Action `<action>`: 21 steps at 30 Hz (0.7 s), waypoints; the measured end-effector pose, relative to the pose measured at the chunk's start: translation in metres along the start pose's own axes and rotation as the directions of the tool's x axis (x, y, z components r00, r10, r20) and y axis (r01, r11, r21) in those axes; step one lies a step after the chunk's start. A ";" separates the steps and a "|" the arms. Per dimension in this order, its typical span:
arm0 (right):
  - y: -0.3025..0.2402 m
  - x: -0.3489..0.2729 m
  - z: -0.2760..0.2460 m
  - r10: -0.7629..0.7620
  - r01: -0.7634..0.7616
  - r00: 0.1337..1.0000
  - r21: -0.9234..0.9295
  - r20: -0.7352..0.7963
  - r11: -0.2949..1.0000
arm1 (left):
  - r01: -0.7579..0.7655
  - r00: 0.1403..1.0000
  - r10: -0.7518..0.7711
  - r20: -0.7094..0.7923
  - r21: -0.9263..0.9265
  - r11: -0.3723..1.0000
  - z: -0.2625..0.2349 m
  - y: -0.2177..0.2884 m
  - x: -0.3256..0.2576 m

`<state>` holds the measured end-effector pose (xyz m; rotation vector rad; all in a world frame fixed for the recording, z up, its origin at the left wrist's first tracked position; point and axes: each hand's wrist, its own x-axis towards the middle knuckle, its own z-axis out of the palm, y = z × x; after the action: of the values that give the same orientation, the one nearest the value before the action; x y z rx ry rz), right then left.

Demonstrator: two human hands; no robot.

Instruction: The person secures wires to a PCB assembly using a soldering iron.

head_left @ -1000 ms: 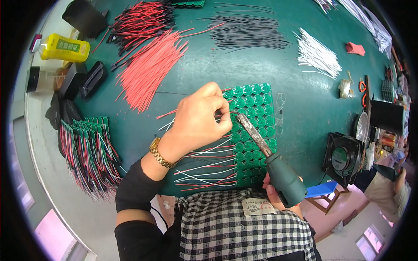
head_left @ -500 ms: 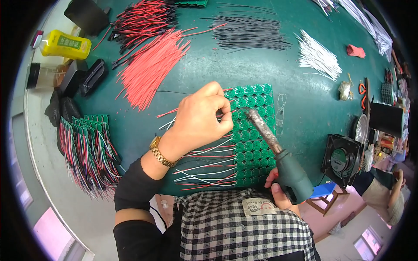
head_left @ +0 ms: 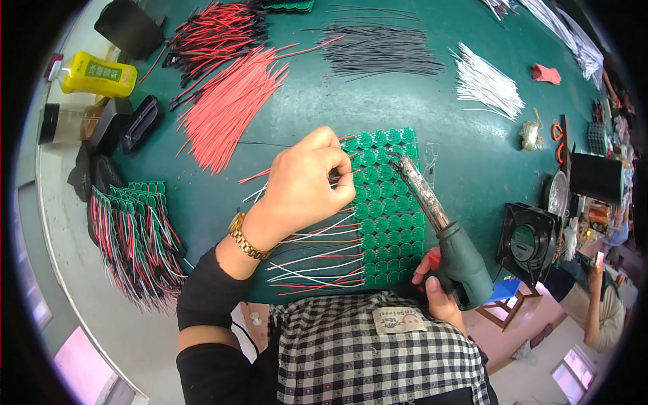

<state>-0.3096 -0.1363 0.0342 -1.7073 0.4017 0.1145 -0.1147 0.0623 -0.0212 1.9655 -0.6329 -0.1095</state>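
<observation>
Pinching a wire (head_left: 297,170) in left hand (head_left: 304,185), right hand (head_left: 439,297) gripping soldering iron (head_left: 439,229), circuit panel (head_left: 391,223) near table edge.

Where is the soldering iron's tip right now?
Head view, right of centre: the soldering iron in the right hand points up-left over the green circuit panel.

Yellow bottle (head_left: 94,75): lies on its side at the table's far-left edge, well up and left of the left hand (head_left: 304,185); green rectangular label (head_left: 102,69) on its flank.

Cloth label (head_left: 398,320): small pale patch, rounded rectangle, on the checked black-and-white garment, just below and left of the right hand (head_left: 435,290).

Phone screen (head_left: 599,259): small, lit, held by another person, well right of the right hand.
</observation>
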 end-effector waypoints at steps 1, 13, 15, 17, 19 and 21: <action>0.001 0.000 0.000 -0.036 0.036 0.999 0.013 0.004 0.999 | -0.001 1.000 0.001 0.000 -0.001 1.000 0.000 0.000 0.000; 0.005 -0.001 -0.004 -0.134 0.142 0.990 -0.273 0.048 0.951 | -0.001 1.000 0.001 0.007 0.010 1.000 0.000 0.001 -0.001; 0.003 0.000 -0.002 -0.127 0.132 0.991 -0.261 0.039 0.956 | 0.009 1.000 -0.010 0.018 0.017 1.000 0.000 0.000 -0.001; 0.003 0.000 -0.003 -0.119 0.123 0.992 -0.249 0.031 0.961 | -0.003 1.000 0.003 -0.016 -0.028 1.000 0.003 0.000 -0.001; 0.006 -0.001 -0.006 -0.128 0.142 0.990 -0.283 0.068 0.948 | -0.018 0.999 0.014 -0.052 -0.073 0.997 0.003 0.001 -0.002; 0.010 -0.004 -0.009 -0.129 0.150 0.988 -0.323 0.084 0.934 | -0.015 1.000 0.014 -0.014 -0.064 0.998 0.002 0.001 -0.003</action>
<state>-0.3176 -0.1453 0.0277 -2.0513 0.2211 0.1360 -0.1180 0.0618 -0.0212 1.8981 -0.6277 -0.1060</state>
